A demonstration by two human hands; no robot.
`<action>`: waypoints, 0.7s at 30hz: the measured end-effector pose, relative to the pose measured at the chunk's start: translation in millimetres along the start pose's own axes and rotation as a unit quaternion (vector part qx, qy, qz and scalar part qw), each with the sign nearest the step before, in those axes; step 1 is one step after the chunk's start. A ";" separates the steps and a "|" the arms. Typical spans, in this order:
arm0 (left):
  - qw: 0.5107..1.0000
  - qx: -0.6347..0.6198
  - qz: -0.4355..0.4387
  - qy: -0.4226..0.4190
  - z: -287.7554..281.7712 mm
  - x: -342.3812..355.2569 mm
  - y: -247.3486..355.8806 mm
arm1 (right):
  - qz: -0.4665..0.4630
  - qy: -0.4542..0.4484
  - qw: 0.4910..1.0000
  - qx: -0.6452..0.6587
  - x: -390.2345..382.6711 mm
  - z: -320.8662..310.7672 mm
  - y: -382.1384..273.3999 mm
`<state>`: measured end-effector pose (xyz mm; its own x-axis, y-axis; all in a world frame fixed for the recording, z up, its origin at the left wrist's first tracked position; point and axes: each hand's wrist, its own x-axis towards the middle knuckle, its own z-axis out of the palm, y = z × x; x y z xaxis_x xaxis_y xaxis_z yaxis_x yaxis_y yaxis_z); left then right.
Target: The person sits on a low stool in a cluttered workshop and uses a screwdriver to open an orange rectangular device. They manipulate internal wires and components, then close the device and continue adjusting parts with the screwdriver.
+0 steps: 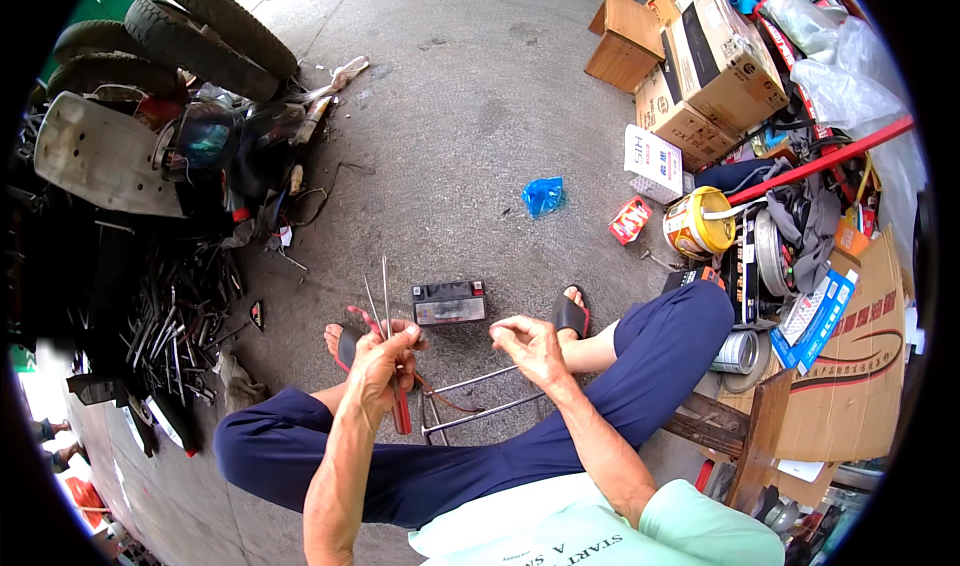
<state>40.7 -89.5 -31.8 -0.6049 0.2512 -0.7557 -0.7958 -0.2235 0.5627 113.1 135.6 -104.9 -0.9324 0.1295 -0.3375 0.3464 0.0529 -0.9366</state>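
Observation:
My left hand [385, 361] is closed around a red-handled screwdriver [402, 413], its handle below the fist and its thin shaft pointing away from me. A second thin metal rod sticks out beside it, and a bit of red shows by the fingers; I cannot tell what these belong to. To the right, my right hand [530, 348] hangs in the air with thumb and fingers pinched together; anything between them is too small to make out. On the ground just beyond both hands stands a black rectangular battery [450, 304], touched by neither.
A metal tube frame [485, 406] lies between my legs. Many loose tools [175, 326] and old tyres [210, 31] crowd the left. Blue plastic [543, 196] and a red box [630, 220] lie ahead; a yellow bucket [700, 222] and cardboard boxes [725, 61] stand at right.

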 end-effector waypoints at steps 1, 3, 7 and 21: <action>1.000 -0.001 -0.013 -0.012 -3.6 3.0 -13.8 | 0.010 -0.027 0.997 0.078 -9.2 13.1 -6.7; 1.000 -0.006 -0.029 -0.001 -2.8 2.3 -34.6 | 0.035 -0.073 0.990 0.119 -22.1 32.8 -23.3; 0.995 -0.088 -0.045 -0.003 0.2 4.5 -54.3 | -0.049 -0.062 0.995 0.059 -30.1 50.8 -43.0; 0.997 -0.055 -0.053 0.019 7.0 17.6 -69.5 | -0.020 -0.077 0.997 -0.020 -19.5 37.9 -35.1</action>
<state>85.2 -62.9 -81.9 -0.5138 0.2442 -0.8224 -0.8465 -0.3000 0.4398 115.3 93.7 -69.0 -0.9495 -0.0261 -0.3126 0.3090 0.0941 -0.9464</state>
